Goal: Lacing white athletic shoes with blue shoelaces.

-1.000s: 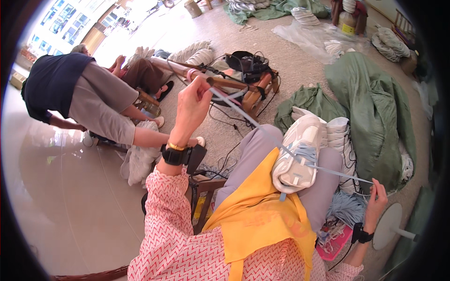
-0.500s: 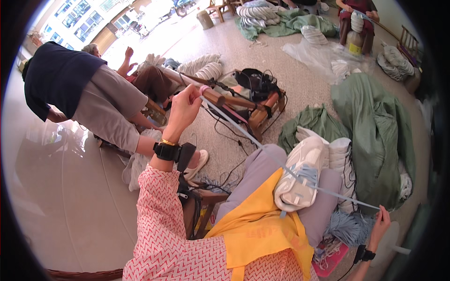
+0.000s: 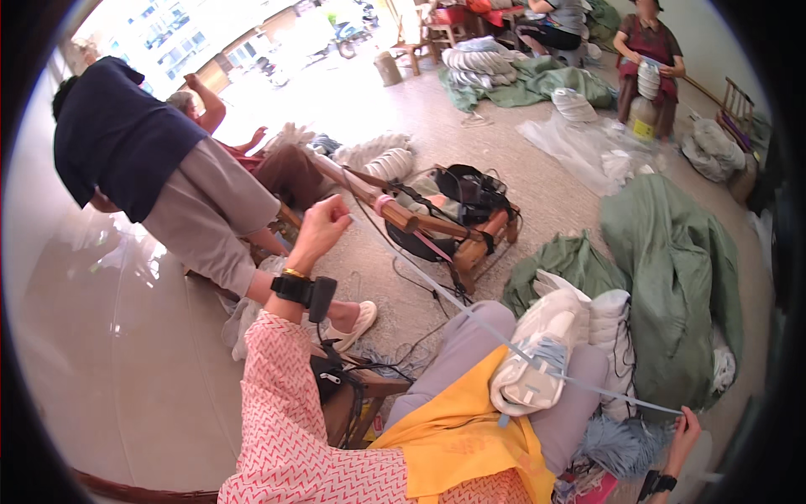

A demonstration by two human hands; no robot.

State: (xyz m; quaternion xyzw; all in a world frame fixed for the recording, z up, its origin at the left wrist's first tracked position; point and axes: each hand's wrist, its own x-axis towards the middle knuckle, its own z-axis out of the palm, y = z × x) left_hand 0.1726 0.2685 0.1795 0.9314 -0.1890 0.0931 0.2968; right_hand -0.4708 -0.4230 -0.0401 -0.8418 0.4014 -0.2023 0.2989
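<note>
Left hand (image 3: 319,233), up and to the left of the shoe: thumb and fingers apparently pinched on one end of a pale blue lace (image 3: 625,396). Right hand (image 3: 684,433), to the right of and nearer than the shoe: fingertips pinched on the other end. Lace drawn nearly straight, crossing over the shoe; any threading unclear at this size.

White shoe (image 3: 550,323), one: resting on the lap, on purple trousers (image 3: 457,336).

Yellow apron (image 3: 470,462): just nearer than the shoe. Bundle of blue laces (image 3: 621,445): near, to the shoe's lower right. Stack of white shoes (image 3: 611,332): just right of the shoe. Green sack (image 3: 672,269): farther right. Wooden stand (image 3: 495,231) with black straps: beyond and left of the shoe.

Risks, as judged: could slip from either pinch if pulled too hard; could drag the shoe off the lap if tugged unevenly; could snag on the wooden stand if swung wide.

Writing: faded print on the apron, illegible; yellow label on a bottle (image 3: 643,113) well beyond the shoe, too small to read. No legible brand on the shoe.
</note>
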